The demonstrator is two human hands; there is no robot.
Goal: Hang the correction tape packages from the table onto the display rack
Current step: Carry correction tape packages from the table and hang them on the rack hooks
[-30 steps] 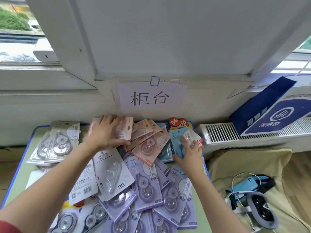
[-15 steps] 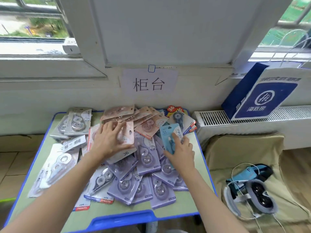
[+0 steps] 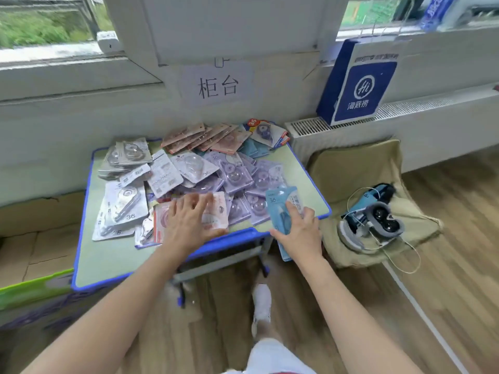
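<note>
— Which step is this?
— Picking up. Low in the frame, the right grip [image 3: 297, 233] pinches a blue package [image 3: 280, 206] at the desk [image 3: 113, 260] edge. The left grip [image 3: 189, 222] lies flat on a pink package [image 3: 218, 211].
— Next?
— Lift both, I'd guess. The rack's out of view. Farther up, the pile [image 3: 237, 174] overlaps, so neighbours may drag.

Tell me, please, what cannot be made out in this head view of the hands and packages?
- Display rack: nowhere within the head view's edges.
- Left hand on the pink packages: its back hides whether the fingers grip or only press.
- Blue package: the right hand holding it covers much of it.
- Packages' small print: motion blur, unreadable.
</note>
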